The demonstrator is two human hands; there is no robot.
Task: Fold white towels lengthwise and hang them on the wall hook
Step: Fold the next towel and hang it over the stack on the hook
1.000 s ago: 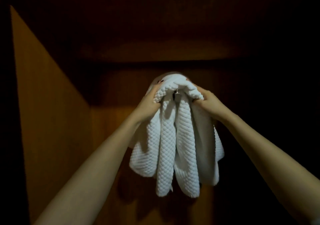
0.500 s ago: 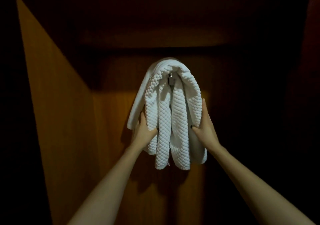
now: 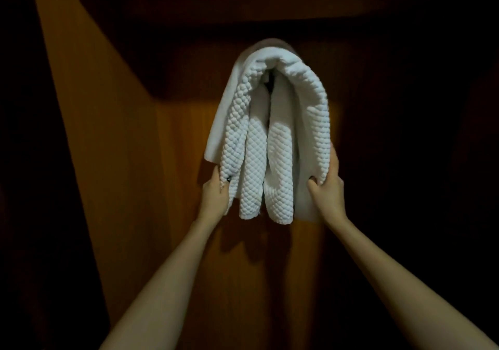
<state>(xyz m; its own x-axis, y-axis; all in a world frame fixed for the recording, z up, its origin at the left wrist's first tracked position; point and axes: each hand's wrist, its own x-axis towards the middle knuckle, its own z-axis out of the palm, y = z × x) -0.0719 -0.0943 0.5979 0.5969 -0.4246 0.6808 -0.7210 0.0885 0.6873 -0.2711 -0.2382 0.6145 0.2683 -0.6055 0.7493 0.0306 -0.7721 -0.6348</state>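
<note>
Dim wooden wall (image 3: 175, 214) behind; white towels (image 3: 272, 139) hang bunched at centre, top fold too dark to tell what carries it; left hand (image 3: 216, 196) grips lower left edge, right hand (image 3: 328, 190) grips lower right.

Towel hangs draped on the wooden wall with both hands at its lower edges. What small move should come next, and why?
Probably a gentle, even downward tug to settle it. The towel already hangs draped, the left hand and right hand each grip a lower side, and the bottom ends hang uneven, with a flat flap sticking out left.
</note>
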